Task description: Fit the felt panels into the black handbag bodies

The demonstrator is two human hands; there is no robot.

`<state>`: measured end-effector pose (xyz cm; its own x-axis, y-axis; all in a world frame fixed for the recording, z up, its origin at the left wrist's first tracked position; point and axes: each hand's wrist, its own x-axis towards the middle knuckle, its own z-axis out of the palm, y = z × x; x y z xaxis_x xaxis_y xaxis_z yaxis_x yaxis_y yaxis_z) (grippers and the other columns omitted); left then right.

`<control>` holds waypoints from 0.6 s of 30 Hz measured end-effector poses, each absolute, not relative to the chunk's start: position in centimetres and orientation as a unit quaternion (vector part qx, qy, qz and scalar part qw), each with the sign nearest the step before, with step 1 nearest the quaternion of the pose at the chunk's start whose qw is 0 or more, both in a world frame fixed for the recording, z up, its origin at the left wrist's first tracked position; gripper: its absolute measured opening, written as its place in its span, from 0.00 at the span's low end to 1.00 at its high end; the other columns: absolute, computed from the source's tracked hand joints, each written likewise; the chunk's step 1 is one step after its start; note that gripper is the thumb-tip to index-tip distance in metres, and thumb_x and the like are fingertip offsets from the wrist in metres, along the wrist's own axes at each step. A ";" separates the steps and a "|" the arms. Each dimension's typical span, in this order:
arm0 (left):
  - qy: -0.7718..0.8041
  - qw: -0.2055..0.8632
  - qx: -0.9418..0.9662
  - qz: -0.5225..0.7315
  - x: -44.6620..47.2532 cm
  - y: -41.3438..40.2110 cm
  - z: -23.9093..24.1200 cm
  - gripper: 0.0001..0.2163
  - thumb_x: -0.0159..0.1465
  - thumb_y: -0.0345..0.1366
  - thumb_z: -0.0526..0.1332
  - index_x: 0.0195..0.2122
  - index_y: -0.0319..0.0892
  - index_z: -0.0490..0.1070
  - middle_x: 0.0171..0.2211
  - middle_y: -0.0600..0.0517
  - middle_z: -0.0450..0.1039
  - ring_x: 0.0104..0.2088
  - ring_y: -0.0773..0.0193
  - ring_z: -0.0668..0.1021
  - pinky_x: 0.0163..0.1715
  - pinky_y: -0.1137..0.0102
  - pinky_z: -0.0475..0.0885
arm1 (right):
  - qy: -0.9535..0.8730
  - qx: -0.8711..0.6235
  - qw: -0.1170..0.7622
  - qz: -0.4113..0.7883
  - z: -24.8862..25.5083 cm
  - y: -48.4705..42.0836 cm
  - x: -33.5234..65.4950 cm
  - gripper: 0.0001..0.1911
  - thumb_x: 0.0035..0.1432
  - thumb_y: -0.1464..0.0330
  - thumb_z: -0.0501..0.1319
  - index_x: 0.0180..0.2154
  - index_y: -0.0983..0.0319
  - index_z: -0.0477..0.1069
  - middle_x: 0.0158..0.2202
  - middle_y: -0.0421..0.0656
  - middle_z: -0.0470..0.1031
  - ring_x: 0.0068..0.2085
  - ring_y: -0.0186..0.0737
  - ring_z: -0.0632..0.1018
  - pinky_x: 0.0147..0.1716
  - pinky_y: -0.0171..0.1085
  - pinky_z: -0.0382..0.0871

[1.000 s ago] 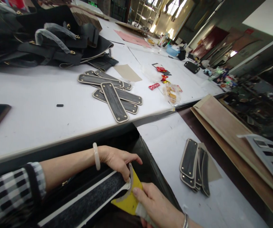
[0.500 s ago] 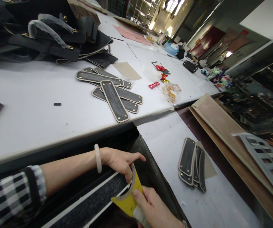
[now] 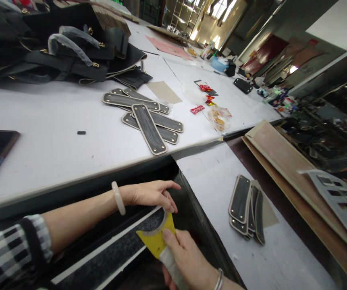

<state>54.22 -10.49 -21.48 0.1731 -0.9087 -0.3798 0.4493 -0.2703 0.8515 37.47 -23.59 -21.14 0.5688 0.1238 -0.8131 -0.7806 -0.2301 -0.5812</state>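
Since half second ago, yellow card tipped lower, onto rounded end of felt strip below white table edge. Left hand pinches strip end; right hand grips card. Probably best: keep card curve flush with cream border, pressure steady.

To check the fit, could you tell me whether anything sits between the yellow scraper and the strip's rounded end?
Nothing visible does: the yellow scraper in the right hand meets the dark strip at its rounded end, where the left hand holds it.
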 end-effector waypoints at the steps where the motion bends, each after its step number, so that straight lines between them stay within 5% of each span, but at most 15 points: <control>1: -0.241 0.544 0.552 -0.584 54.2 -9.9 -21.2 0.36 0.54 0.37 0.64 0.63 0.35 0.55 0.45 0.42 0.78 0.42 0.58 0.78 0.41 0.69 0.71 | 0.243 -0.669 0.579 0.396 -21.3 -23.2 37.4 0.47 0.46 0.29 0.44 0.39 0.66 0.65 0.14 0.40 0.66 0.12 0.33 0.66 0.10 0.28 0.56; 5: -0.264 0.501 0.644 -0.513 53.4 -7.5 -20.6 0.26 0.66 0.49 0.55 0.61 0.37 0.63 0.55 0.44 0.73 0.53 0.57 0.73 0.52 0.68 0.67 | 0.251 -0.654 0.606 0.377 -22.0 -21.1 37.0 0.49 0.45 0.27 0.41 0.36 0.67 0.66 0.12 0.40 0.64 0.11 0.34 0.66 0.11 0.30 0.58; 14: -0.233 0.523 0.670 -0.472 49.5 -5.2 -20.8 0.30 0.66 0.58 0.51 0.60 0.42 0.66 0.58 0.50 0.70 0.57 0.57 0.71 0.59 0.69 0.62 | 0.247 -0.651 0.663 0.275 -22.6 -22.5 32.6 0.43 0.47 0.29 0.47 0.28 0.64 0.67 0.14 0.40 0.64 0.16 0.33 0.67 0.17 0.31 0.60; 18: -0.248 0.500 0.694 -0.455 49.0 -5.4 -20.3 0.30 0.66 0.59 0.50 0.59 0.42 0.67 0.58 0.49 0.70 0.57 0.57 0.70 0.60 0.68 0.60 | 0.318 -0.624 0.710 0.075 -22.1 -24.2 33.8 0.36 0.55 0.39 0.56 0.43 0.66 0.69 0.20 0.34 0.61 0.22 0.32 0.66 0.24 0.32 0.61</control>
<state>49.05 -5.40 -20.33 0.4638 -0.7987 -0.3835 0.1102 -0.3775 0.9194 33.79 -24.24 -22.13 0.7860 -0.2913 -0.5453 -0.5033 0.2108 -0.8380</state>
